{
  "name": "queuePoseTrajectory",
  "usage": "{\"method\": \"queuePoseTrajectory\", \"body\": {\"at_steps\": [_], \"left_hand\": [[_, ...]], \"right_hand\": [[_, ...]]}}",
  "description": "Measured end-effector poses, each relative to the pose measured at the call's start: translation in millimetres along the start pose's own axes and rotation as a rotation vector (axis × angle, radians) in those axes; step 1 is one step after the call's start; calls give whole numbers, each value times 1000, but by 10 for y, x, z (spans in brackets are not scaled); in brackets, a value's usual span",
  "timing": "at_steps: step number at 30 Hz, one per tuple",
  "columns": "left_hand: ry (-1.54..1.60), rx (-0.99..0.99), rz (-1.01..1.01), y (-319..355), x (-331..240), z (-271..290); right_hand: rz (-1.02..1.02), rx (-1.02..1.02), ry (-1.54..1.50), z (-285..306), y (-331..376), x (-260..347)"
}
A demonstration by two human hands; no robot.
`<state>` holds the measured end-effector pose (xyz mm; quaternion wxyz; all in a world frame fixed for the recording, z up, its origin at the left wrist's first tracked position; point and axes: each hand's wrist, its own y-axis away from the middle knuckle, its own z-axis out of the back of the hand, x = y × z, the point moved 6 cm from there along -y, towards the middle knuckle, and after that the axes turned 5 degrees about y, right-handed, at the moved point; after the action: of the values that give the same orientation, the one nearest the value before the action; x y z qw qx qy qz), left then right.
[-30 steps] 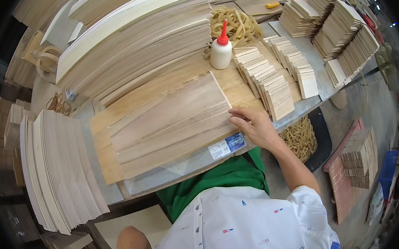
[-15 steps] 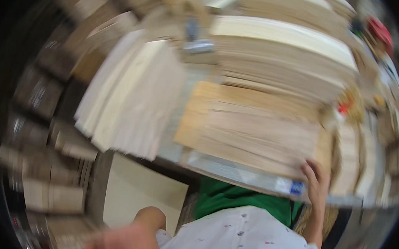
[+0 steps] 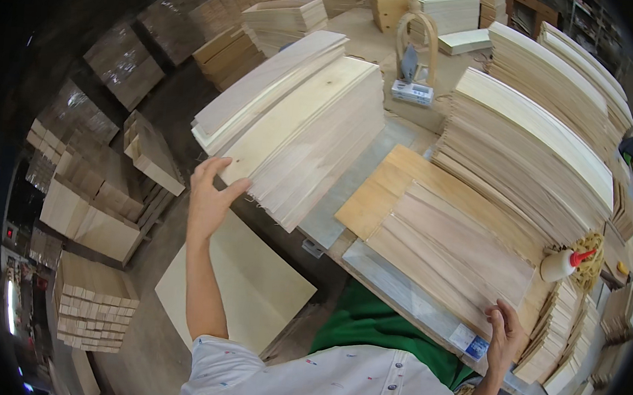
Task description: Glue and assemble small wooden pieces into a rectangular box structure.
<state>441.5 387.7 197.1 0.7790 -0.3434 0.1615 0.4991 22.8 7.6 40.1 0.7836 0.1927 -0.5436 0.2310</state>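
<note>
My left hand (image 3: pixel 211 196) reaches to the near end of a tall stack of pale wooden boards (image 3: pixel 306 134), its thumb and fingers spread around a corner of the top board. Whether it touches the wood I cannot tell for certain. By the lower right corner of a thin, greyish wooden panel (image 3: pixel 453 244) rests my right hand (image 3: pixel 504 329), fingers loosely bent and apart, with nothing seen in them. That panel lies on a yellowish plywood board (image 3: pixel 384 176) on the workbench. A white glue bottle with a red tip (image 3: pixel 561 264) stands beyond its right end.
Long stacks of boards (image 3: pixel 525 146) line the bench's far side. Narrow wooden strips (image 3: pixel 553 335) lie at the right. Behind stands a small blue-and-grey device (image 3: pixel 412 87). A pale sheet (image 3: pixel 241 280) leans below the bench at left; wood piles (image 3: pixel 96 307) stand on the floor.
The view has swung left. My left hand has risen from low near my body to the tall board stack's near end. My right hand stays by the panel's corner.
</note>
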Motion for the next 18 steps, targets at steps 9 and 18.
{"method": "queuePoseTrajectory", "body": {"at_steps": [9,18], "left_hand": [[89,82,51,-7,33,136],[792,-31,76,-85,404,174]], "right_hand": [[25,11,141,-94,-58,219],[77,-2,140,34,-121,348]]}}
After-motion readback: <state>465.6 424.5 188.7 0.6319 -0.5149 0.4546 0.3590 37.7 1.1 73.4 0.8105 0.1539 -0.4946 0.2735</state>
